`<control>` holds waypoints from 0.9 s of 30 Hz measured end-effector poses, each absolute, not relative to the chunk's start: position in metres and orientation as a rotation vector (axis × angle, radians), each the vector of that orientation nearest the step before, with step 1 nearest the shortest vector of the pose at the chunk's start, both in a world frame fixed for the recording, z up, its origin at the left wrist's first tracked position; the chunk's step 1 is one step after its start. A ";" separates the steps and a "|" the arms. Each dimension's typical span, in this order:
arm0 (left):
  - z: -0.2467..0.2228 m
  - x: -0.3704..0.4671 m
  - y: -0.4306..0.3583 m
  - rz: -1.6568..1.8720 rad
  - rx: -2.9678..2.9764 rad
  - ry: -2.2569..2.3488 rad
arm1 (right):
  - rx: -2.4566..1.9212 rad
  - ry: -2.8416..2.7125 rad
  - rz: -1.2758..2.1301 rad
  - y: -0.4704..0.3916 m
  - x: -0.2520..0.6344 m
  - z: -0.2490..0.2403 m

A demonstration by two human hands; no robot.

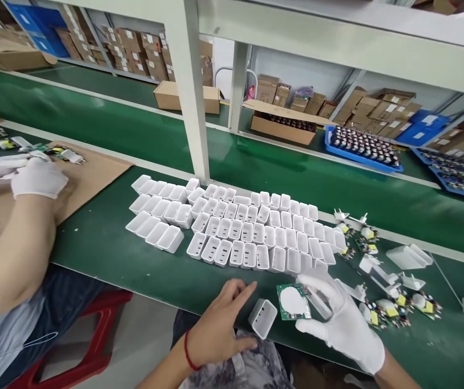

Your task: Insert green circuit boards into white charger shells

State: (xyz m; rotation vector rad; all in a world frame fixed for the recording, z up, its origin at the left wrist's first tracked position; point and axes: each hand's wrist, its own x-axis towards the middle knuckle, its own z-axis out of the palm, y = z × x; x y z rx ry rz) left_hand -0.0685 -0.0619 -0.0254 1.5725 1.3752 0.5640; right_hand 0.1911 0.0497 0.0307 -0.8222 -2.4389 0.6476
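Note:
Near the front edge of the green table lies a white plastic case (263,319), its open side facing up. Just left of it is my bare left hand (224,324), fingers apart and holding nothing, with a red cord at the wrist. My right hand (339,319), in a white glove, grips a green circuit board assembly (293,302) by its right side. A round-edged white patch covers most of the board's face. Behind my hands stand rows of open white cases (236,229).
Board assemblies with plugs (390,308) lie at the right, beside loose white pieces (409,256). At the left, a co-worker's gloved hands (39,175) work over brown cardboard (94,175). A metal post (191,97) rises behind the case rows.

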 end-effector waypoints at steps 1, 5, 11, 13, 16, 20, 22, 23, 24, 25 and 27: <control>-0.026 -0.068 -0.054 0.528 1.677 1.313 | -0.813 -2.416 0.619 0.048 0.193 0.030; -0.029 -0.057 -0.034 0.616 1.811 1.168 | -0.702 -2.430 0.452 0.043 0.193 0.029; -0.029 -0.045 -0.033 0.936 1.639 1.424 | -0.568 -2.465 0.324 0.039 0.167 0.047; -0.027 -0.044 -0.037 1.003 1.635 1.442 | -0.537 -2.467 0.321 0.040 0.155 0.058; -0.022 -0.044 -0.041 1.030 1.560 1.437 | -0.503 -2.497 0.318 0.043 0.141 0.071; -0.013 -0.044 -0.042 1.110 1.550 1.432 | -0.468 -2.553 0.254 0.045 0.135 0.079; -0.009 -0.044 -0.040 1.167 1.607 1.420 | -0.458 -2.571 0.196 0.044 0.134 0.082; -0.008 -0.044 -0.039 1.188 1.635 1.418 | -0.459 -2.577 0.166 0.044 0.134 0.083; -0.007 -0.044 -0.038 1.203 1.654 1.420 | -0.465 -2.581 0.136 0.043 0.134 0.085; -0.006 -0.043 -0.037 1.208 1.665 1.420 | -0.469 -2.579 0.106 0.043 0.133 0.086; -0.004 -0.041 -0.036 1.206 1.674 1.412 | -0.467 -2.572 0.052 0.044 0.133 0.088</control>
